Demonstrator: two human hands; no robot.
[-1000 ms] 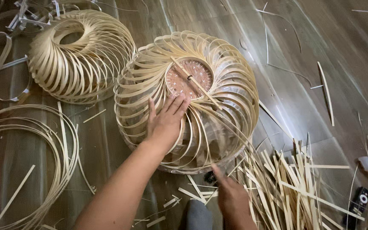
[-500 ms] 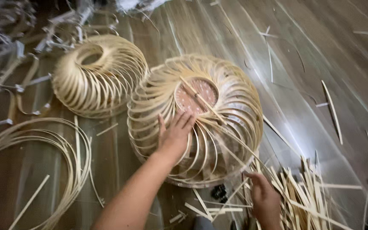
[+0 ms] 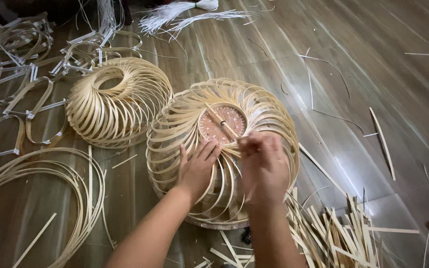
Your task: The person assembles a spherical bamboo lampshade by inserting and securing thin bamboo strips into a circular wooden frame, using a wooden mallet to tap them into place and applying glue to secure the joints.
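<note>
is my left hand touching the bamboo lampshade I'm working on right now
Touching. The head view shows the left hand lying flat, fingers spread, on the curved strips of the round bamboo lampshade, with no gap under the palm.

Both hands point(image 3: 197, 168) point(image 3: 264, 166) rest on the near bamboo frame point(image 3: 175, 129); a second frame point(image 3: 117, 101) lies left; cut strips point(image 3: 343, 233) right.

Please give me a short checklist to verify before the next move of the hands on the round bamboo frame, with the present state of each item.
1. Left hand lies flat on the round frame of curved pale bamboo strips: ok.
2. Right hand is at the frame's inner rim: ok.
3. Right hand's grip on a strip: cannot tell, blurred.
4. Thin stick lies across the round brown centre disc: ok.
5. Pile of loose cut bamboo strips lies beside the right forearm: ok.
6. Second, similar strip frame stands apart on the left: ok.
</note>
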